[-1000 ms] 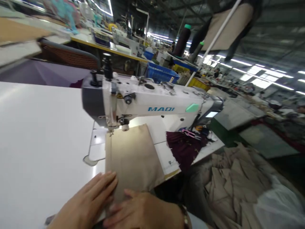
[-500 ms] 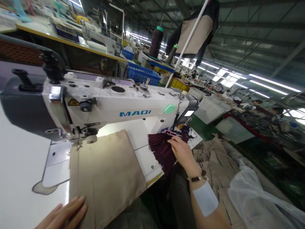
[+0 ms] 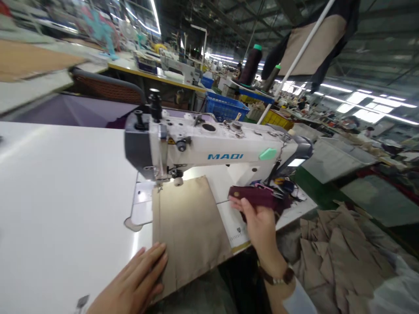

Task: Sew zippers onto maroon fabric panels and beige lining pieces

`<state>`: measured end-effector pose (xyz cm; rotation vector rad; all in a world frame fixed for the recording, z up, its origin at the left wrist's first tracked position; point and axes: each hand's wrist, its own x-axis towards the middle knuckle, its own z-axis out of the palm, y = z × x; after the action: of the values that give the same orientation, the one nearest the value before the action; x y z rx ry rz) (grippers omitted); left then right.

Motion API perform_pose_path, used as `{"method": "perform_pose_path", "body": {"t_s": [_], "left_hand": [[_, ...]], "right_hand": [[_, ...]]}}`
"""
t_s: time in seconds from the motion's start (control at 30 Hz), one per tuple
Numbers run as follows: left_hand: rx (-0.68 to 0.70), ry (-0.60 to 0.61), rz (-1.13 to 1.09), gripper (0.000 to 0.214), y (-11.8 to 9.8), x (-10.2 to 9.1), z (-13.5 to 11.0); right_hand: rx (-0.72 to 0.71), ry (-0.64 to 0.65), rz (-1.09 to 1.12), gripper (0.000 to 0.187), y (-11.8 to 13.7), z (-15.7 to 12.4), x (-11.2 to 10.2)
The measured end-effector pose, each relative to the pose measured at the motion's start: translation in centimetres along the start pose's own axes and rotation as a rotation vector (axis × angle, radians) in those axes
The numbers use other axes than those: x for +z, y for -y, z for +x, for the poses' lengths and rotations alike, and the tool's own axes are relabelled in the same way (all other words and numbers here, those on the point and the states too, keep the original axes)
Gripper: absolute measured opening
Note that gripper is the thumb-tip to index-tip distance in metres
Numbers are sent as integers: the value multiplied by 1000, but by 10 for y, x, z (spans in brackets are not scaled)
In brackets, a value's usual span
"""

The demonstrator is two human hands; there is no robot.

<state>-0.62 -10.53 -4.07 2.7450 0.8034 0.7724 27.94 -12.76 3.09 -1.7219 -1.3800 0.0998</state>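
A khaki fabric panel lies flat under the presser area of a white sewing machine. My left hand rests with outstretched fingers on the panel's lower left edge and the white table. To the right of the panel, my right hand pinches the near edge of a maroon cloth piece, thumb and fingers closed on it. A small round gold-coloured spot shows at the cloth's left end. Pink-handled scissors lie at the back of the maroon cloth.
The white tabletop stretches to the left. Crumpled khaki cloth and clear plastic are piled at the right. Behind the machine stand a blue basket, thread cones and a slanting white pole.
The view has swung left, so the machine appears farther right. My right hand has lifted and folded over the near part of the maroon cloth. My left hand stays on the khaki panel's edge.
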Motion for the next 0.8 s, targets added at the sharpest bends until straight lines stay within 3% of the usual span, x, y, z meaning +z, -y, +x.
{"method": "perform_pose_path", "body": {"t_s": [0.1, 0.2, 0.3, 0.43, 0.6, 0.7, 0.8], "left_hand": [[-67, 27, 59, 29, -13, -19, 10], [-60, 80, 40, 27, -22, -31, 19], [-38, 80, 52, 25, -26, -33, 21], [-54, 70, 67, 21, -26, -26, 18], [-60, 97, 102, 14, -24, -21, 13], [-63, 140, 114, 10, -24, -22, 13], [-56, 132, 105, 8, -25, -25, 14]], "right_hand": [[-220, 274, 154, 20, 45, -35, 48], [-411, 482, 17, 26, 66, -55, 69], [-453, 623, -57, 27, 70, -48, 63], [-469, 853, -124, 31, 74, -15, 53], [-537, 1061, -31, 28, 81, 10, 61], [-525, 1114, 14, 31, 79, 14, 65], [-479, 1050, 16, 31, 77, 15, 70]]}}
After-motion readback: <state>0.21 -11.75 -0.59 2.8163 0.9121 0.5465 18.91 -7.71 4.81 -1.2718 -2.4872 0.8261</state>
